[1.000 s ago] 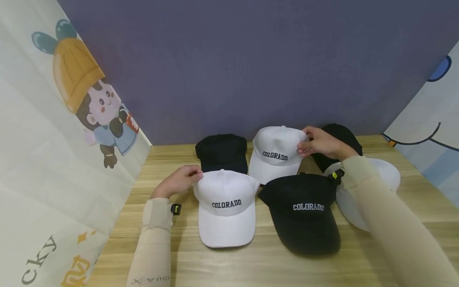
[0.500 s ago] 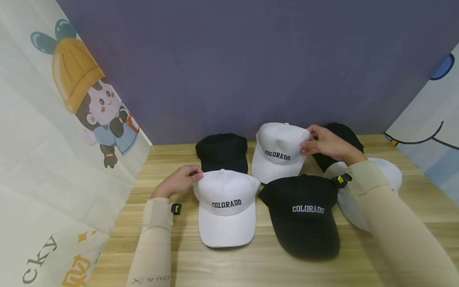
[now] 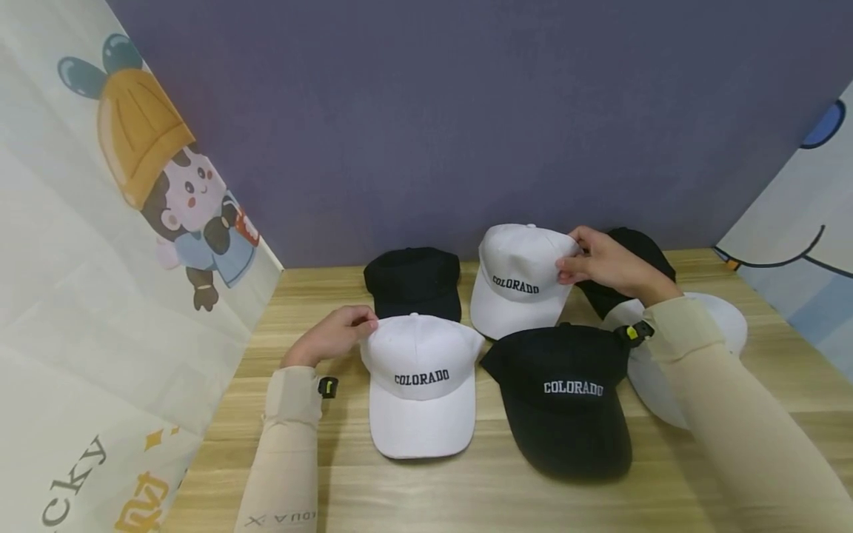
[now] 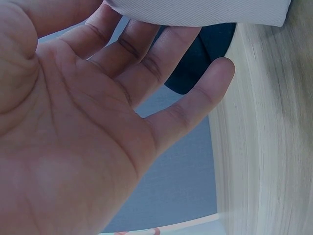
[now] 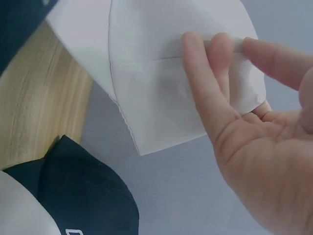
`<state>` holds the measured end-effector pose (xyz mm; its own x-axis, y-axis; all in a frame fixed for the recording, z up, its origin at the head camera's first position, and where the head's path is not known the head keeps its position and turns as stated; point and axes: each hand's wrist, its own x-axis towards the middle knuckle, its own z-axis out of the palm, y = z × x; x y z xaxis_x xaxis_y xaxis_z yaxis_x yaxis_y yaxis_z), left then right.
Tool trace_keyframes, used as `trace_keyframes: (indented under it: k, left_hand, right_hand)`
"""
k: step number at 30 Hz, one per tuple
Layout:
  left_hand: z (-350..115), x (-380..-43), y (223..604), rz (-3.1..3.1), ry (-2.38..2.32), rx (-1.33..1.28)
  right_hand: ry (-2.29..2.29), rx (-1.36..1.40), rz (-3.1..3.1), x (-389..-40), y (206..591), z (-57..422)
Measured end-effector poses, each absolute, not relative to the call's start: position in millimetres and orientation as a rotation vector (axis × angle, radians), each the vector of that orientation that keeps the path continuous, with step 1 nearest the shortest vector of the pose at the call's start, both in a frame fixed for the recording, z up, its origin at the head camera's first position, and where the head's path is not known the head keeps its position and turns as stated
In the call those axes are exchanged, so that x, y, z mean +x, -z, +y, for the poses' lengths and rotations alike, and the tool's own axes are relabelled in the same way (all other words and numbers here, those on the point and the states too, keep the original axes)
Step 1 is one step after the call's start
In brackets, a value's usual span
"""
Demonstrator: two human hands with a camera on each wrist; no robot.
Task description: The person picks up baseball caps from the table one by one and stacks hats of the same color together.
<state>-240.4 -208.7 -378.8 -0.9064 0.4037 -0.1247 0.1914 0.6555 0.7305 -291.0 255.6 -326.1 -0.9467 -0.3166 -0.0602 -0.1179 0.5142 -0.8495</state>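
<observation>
The right hand [image 3: 609,266] pinches the right edge of a white fabric baseball cap [image 3: 514,255], lettered COLORADO, at far centre. The left hand [image 3: 331,334] pinches the left edge of a second white COLORADO cap [image 3: 421,348], nearer and further left. A black fabric COLORADO cap [image 3: 566,422] lies near right on a pale wood-grain table [image 3: 426,500].

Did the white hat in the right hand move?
Yes. In the head view, the white hat in the right hand has shifted slightly right and up, away from the unmoved black hat at back left.
</observation>
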Motion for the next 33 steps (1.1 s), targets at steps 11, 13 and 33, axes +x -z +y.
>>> trace_keyframes:
  k: [11,13,33]
  left_hand:
    - [-207,-240,379,2.619,-1.086,0.470]
    - [-207,-241,380,2.630,-1.075,0.472]
    - [-205,-241,379,2.632,-1.083,0.478]
  right_hand:
    - [1.359,-0.372,2.620,-282,319,244]
    - [1.332,-0.377,2.654,-281,318,243]
    - [1.355,-0.359,2.826,-264,308,232]
